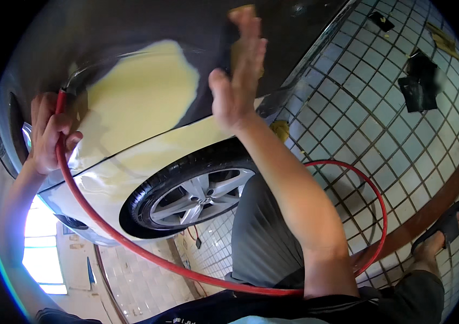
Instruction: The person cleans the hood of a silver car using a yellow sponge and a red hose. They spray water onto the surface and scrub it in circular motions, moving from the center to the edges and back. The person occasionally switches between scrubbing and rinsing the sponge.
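My left hand (pixel 49 135) grips a red hose (pixel 91 214) near its end, beside the car's bodywork. From the hose mouth something clear and shiny, probably water, curves onto the dark body panel (pixel 103 24). A pale yellow patch (pixel 144 87) that looks like sanded filler or primer spreads across this panel between my hands. Flat against the dark surface, to the right of the patch, lies my right hand (pixel 239 77), its thumb held away from the fingers. Yellow-brown edges of a sheet, likely sandpaper (pixel 235 56), show from under it.
Below the panel seam is a car wheel (pixel 203 198) with silver spokes, my bent knee (pixel 266 231) close by. The hose loops over the tiled floor (pixel 359 109). Black sheet pieces (pixel 420 91) and a brown piece (pixel 443 40) lie there. My sandalled foot (pixel 442 231) is at right.
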Demonstrator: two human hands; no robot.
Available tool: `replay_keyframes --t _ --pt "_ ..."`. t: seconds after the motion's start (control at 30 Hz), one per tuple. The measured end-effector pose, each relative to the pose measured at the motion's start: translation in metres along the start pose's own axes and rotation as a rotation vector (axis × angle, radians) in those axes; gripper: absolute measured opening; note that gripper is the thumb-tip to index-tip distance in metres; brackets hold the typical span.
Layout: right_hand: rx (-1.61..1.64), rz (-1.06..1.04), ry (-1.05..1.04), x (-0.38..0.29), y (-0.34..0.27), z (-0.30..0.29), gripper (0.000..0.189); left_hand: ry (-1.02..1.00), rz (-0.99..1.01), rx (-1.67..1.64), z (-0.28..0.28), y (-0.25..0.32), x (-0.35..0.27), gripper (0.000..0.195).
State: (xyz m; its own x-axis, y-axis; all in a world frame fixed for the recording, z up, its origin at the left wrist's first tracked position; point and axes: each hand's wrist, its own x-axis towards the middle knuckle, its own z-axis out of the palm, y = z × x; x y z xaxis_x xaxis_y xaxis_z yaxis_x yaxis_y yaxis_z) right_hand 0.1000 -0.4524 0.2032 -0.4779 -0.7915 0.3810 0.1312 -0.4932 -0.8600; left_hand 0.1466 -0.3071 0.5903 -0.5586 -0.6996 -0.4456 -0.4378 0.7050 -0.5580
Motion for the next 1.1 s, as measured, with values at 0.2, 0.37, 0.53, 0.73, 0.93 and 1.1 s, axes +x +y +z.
replay_keyframes --t 0.2,0.37,0.53,0.73,0.93,1.1 --pt "0.790 0.777 0.065 0.084 0.041 -0.077 0.042 0.010 0.003 0.093 -0.010 0.004 0.022 0.041" --pt "1.068 1.165 0.014 -0.012 0.055 -0.151 0.040 -0.024 -0.051 0.076 0.003 0.004 -0.009 0.042" --pt "1.067 1.137 0.023 -0.106 0.099 -0.279 0.071 0.030 -0.044 0.172 -0.001 0.012 0.008 0.039" --pt "0.824 1.425 0.148 -0.154 0.114 -0.341 0.062 -0.029 -0.069 0.245 0.020 0.029 0.042 0.021" --pt "0.658 1.485 -0.057 -0.153 0.127 -0.354 0.048 -0.040 -0.062 0.156 0.046 0.024 0.203 0.012" --pt "0.609 1.413 0.040 -0.157 0.125 -0.352 0.063 -0.034 -0.063 0.153 0.058 0.028 0.211 0.013"
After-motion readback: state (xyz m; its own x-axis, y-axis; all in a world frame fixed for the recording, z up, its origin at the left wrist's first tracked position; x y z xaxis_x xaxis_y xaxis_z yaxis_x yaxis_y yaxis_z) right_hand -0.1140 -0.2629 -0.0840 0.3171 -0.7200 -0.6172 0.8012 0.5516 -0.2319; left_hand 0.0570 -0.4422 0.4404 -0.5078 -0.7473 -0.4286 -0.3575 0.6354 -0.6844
